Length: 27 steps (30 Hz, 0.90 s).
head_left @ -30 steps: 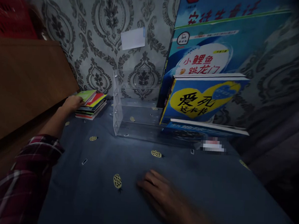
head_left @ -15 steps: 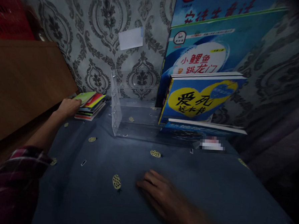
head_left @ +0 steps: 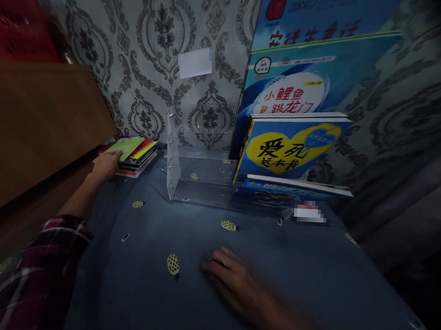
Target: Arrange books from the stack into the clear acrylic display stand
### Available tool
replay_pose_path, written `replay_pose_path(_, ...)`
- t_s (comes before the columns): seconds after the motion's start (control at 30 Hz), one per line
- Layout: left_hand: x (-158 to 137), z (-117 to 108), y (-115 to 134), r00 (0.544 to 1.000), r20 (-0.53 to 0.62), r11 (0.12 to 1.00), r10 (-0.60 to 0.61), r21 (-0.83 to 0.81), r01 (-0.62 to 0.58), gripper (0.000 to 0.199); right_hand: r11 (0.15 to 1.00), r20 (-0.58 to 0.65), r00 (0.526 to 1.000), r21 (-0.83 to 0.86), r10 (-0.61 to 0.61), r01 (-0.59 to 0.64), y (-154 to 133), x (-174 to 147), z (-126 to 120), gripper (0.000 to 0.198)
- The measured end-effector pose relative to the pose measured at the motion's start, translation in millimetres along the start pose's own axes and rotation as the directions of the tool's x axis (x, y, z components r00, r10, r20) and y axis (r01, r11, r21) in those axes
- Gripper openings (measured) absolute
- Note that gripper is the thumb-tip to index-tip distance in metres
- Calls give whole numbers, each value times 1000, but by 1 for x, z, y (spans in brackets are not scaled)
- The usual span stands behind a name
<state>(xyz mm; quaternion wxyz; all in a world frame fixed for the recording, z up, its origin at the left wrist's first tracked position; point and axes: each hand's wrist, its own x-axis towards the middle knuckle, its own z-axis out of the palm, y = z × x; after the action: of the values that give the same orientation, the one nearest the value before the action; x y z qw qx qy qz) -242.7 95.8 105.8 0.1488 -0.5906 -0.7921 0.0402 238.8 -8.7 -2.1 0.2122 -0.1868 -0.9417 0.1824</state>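
Observation:
At the far left, my left hand [head_left: 107,165] closes on the near left edge of a thin light green book [head_left: 125,146], fingers over its cover and thumb hidden. The green book tops a pile of thin books [head_left: 141,165] with red, yellow and white edges. Near the middle of the cloth, my right hand [head_left: 225,273] rests with fingers loosely bent and slightly apart, nothing visible in them. Beyond it stands a clear stepped book rack [head_left: 172,167]. Its right side carries a blue book with a yellow heart [head_left: 295,144] and a teal book [head_left: 294,90].
A dark blue cloth [head_left: 154,294] with yellow pineapple prints covers the table. The brown wooden cabinet [head_left: 41,121] borders the left, with a red bag [head_left: 21,21] on top. Patterned wallpaper [head_left: 161,29] bears a white paper [head_left: 195,63]. A blue book [head_left: 293,191] leans at the rack's front.
My left hand has shifted to the near side of the pile, and the green book appears slid slightly left and towards me. My right hand has stayed almost in place. The view has tilted slightly.

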Motion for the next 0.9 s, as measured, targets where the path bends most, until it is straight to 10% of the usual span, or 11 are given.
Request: replay_pose_path(0.9, -103, 6, 59, 993, 113, 985, -28, 172, 8, 45, 999, -47, 998, 15, -41, 42, 7, 1, 8, 21)
